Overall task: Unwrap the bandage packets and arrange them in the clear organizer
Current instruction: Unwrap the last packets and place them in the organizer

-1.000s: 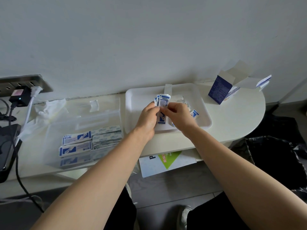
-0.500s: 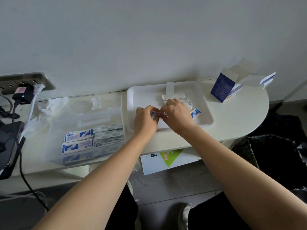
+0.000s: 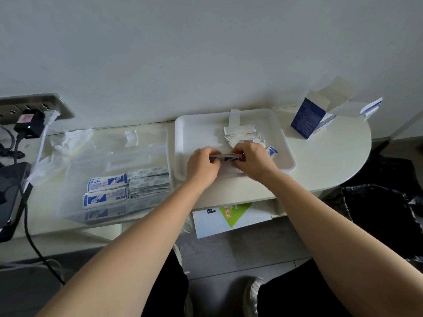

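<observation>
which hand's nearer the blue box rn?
Right. The right hand is over the tray, left of the blue box; the left hand is further left, gripping the other end of the same bandage stack.

Colour key. Tray (image 3: 196,133): white. Counter (image 3: 332,156): cream. Bandage packets (image 3: 107,183): white with blue print. Pale packets (image 3: 148,179): repeating grey pattern. Clear organizer (image 3: 142,154): colourless. Carton (image 3: 307,118): dark blue, white flaps. Sheet (image 3: 229,219): white with a lime-green patch. Bag (image 3: 375,209): black.
</observation>
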